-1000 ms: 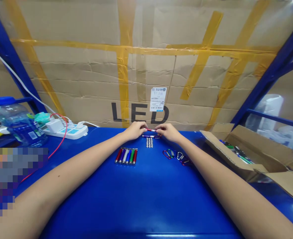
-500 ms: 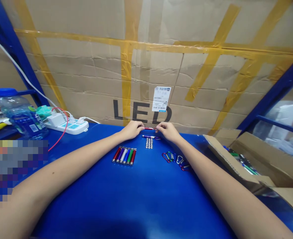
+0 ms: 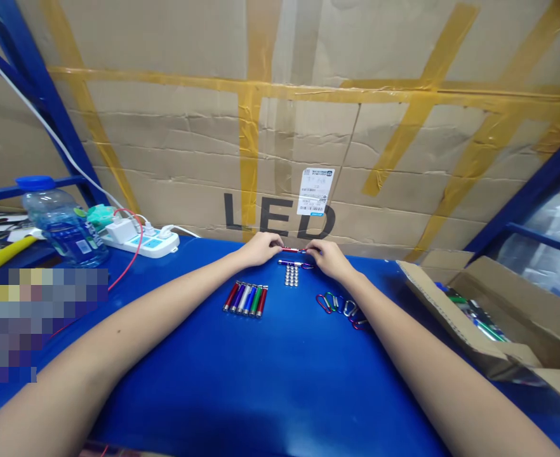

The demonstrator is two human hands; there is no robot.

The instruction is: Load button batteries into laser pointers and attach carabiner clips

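My left hand [image 3: 261,248] and my right hand [image 3: 326,257] meet at the far side of the blue table [image 3: 270,368], both closed on the ends of a small red pen-shaped flashlight [image 3: 292,250] held level between them. Just below it lies a purple flashlight [image 3: 293,263]. Nearer me sit a cluster of small silver button batteries [image 3: 290,275], a row of several coloured flashlight tubes [image 3: 246,299] on the left, and a few coloured carabiner clips [image 3: 340,304] on the right.
A taped cardboard wall printed "LED" [image 3: 280,216] stands right behind the hands. An open cardboard box [image 3: 494,324] with more parts sits at the right. A water bottle [image 3: 63,223] and a white power strip [image 3: 141,241] with a red wire lie at the left. Blue shelf posts flank the table.
The view has shifted a little; my hands stay together on the red flashlight at the same spot, with only slight finger movement.
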